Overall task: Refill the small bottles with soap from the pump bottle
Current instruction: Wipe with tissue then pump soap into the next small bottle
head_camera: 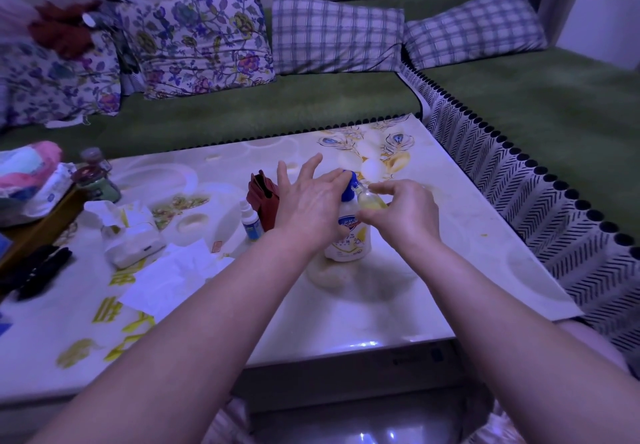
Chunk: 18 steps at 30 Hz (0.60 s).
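A white pump bottle [349, 241] with a blue pump head and a yellow-and-blue label stands on the glossy table [346, 305]. My left hand [308, 201] lies over the pump head with fingers straight and spread, pressing on it. My right hand [403, 213] pinches a small clear bottle [370, 199] holding yellowish liquid, its mouth held right at the pump's spout. Another small bottle [250, 220], white with a blue label and a white cap, stands upright to the left of the pump bottle.
A dark red wallet-like case [263, 197] stands behind my left hand. Tissue packs and loose tissues [138, 235] lie at the left, with a dark-capped jar [98, 180] and black items [34, 270]. A green sofa with cushions [332, 34] wraps the table's far and right sides.
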Tool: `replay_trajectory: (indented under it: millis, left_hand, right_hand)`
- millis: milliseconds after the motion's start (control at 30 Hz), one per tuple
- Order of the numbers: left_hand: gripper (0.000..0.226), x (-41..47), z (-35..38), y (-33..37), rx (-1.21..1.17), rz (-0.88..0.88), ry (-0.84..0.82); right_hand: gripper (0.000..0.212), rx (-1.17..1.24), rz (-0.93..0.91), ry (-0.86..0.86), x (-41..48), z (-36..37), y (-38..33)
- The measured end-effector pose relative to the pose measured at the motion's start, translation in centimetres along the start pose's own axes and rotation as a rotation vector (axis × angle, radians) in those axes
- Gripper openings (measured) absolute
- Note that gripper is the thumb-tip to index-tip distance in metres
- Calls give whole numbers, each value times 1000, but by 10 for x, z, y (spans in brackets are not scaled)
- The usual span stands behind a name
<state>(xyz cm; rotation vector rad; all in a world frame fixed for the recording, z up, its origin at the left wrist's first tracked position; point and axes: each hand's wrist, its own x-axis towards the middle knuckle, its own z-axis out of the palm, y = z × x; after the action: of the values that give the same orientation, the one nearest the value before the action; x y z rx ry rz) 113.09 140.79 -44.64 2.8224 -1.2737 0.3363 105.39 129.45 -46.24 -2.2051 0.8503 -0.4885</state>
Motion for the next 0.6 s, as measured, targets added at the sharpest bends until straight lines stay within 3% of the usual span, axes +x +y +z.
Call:
replay_trajectory:
  millis: [600]
  left_hand:
    - [78,3,-10,-1,-83,-51,-12]
  right_hand:
    - [48,30,6,16,1,-6,-9]
